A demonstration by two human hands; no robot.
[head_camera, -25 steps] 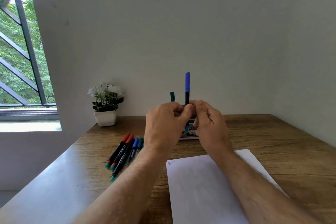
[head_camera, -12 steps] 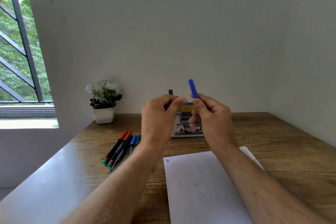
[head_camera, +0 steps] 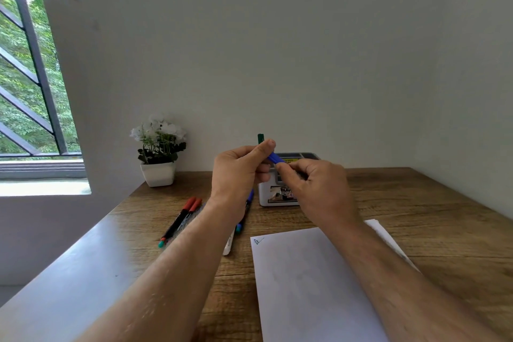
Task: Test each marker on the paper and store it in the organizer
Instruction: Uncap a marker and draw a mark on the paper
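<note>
Nearest you, a white sheet of paper (head_camera: 313, 283) lies on the wooden counter (head_camera: 422, 216) under your right forearm, with a small blue scribble in its top-left corner. To its left, loose markers (head_camera: 183, 219) with red and teal ends lie side by side, partly hidden by your left forearm. Above them, your two hands meet in the air: your left hand (head_camera: 238, 172) and right hand (head_camera: 316, 189) both pinch a blue marker (head_camera: 275, 159) between curled fingers. Just behind your hands stands a white organizer (head_camera: 277, 197), with a green marker (head_camera: 260, 138) upright behind your left thumb. Farther left sits a white flower pot (head_camera: 158, 173) against the plain pale wall, near a barred window (head_camera: 30, 78) showing green trees.
</note>
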